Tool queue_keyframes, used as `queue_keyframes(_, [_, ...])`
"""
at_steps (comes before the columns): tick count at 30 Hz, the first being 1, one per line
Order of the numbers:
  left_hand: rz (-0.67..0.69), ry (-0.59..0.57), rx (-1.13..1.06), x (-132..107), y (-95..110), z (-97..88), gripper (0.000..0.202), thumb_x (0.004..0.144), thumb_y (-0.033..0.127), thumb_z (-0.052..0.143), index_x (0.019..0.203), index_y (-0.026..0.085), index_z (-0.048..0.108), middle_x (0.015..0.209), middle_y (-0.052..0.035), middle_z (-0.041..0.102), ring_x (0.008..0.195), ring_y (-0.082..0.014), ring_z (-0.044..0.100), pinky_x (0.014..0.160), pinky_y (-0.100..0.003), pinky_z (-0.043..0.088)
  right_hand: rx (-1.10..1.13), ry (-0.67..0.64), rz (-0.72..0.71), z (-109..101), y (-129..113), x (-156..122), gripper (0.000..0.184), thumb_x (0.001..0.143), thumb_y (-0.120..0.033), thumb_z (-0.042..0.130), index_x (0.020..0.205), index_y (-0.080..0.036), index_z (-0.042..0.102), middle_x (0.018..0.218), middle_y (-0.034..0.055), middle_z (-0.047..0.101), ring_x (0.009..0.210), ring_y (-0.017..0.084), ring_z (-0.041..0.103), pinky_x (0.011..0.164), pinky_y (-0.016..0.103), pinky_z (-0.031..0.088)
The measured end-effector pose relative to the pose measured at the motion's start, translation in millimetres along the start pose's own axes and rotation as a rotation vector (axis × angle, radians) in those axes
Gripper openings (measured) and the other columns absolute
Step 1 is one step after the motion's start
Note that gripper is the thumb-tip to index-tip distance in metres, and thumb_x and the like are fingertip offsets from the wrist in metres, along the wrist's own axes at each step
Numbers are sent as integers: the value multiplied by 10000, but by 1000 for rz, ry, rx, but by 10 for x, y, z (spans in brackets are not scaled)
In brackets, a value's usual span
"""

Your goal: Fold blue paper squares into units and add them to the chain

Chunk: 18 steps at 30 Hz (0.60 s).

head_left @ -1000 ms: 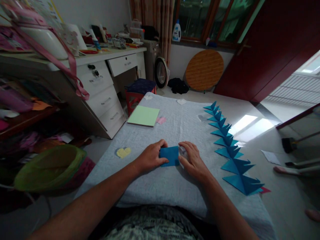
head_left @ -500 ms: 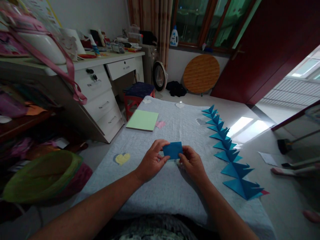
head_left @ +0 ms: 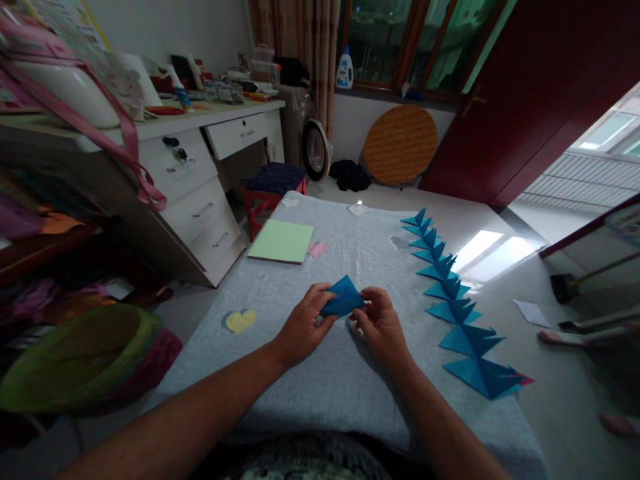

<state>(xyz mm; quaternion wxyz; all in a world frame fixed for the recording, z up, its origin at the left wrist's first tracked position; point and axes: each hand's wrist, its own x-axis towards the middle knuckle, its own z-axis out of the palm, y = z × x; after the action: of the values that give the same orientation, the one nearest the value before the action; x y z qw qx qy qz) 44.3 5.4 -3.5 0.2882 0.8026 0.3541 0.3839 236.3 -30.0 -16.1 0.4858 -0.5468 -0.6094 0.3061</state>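
Note:
A folded piece of blue paper is held up just above the grey cloth-covered table, near its middle. My left hand pinches its left edge with thumb and fingers. My right hand pinches its right lower corner. The paper bulges into a pointed, partly opened shape. Along the table's right side runs a row of several finished blue folded pieces, each a triangle with points.
A pale green paper pad lies at the table's far left. A yellow heart patch shows on the cloth. A white desk with drawers stands to the left, a green-lined bin below it. A red door is on the right.
The blue paper lay flat under both hands on the cloth; it has been lifted and its flat rectangle opened into a pointed shape between my fingers.

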Motion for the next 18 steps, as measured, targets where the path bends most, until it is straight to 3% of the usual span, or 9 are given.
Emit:
queue_keyframes(3, [-10, -3, -6, 23, 1, -4, 229, 871, 123, 594, 1084, 201, 572, 1180, -86, 601, 1115, -221, 607, 979, -404, 515, 61, -32, 42, -6, -33, -7, 291, 855, -245, 556, 1138, -247, 488, 748, -23, 650, 660, 156, 652, 607, 274, 505])
queue_keyframes(6, [-34, 10, -13, 38, 4, -9, 209, 852, 124, 611, 1047, 194, 588, 1066, -57, 630, 993, -202, 630, 886, -353, 531, 71, -32, 8, -10, -68, -5, 295, 853, -231, 563, 1140, -250, 497, 977, 36, 683, 700, 142, 650, 636, 282, 520])
queue_keyframes(9, [-44, 7, -19, 41, 17, -15, 195, 849, 126, 619, 1032, 189, 601, 994, -36, 639, 907, -183, 631, 827, -319, 523, 69, -16, -68, -13, -82, 0, 214, 852, -220, 557, 1061, -250, 524, 1170, 75, 623, 772, 140, 646, 686, 299, 543])
queue_keyframes(18, [-15, -2, 2, 34, 9, -5, 166, 871, 122, 590, 1021, 191, 603, 961, -27, 630, 881, -174, 626, 808, -300, 514, 35, 15, -137, -30, -81, -7, 290, 872, -178, 552, 1148, -264, 547, 1151, 66, 582, 849, 149, 624, 698, 285, 542])
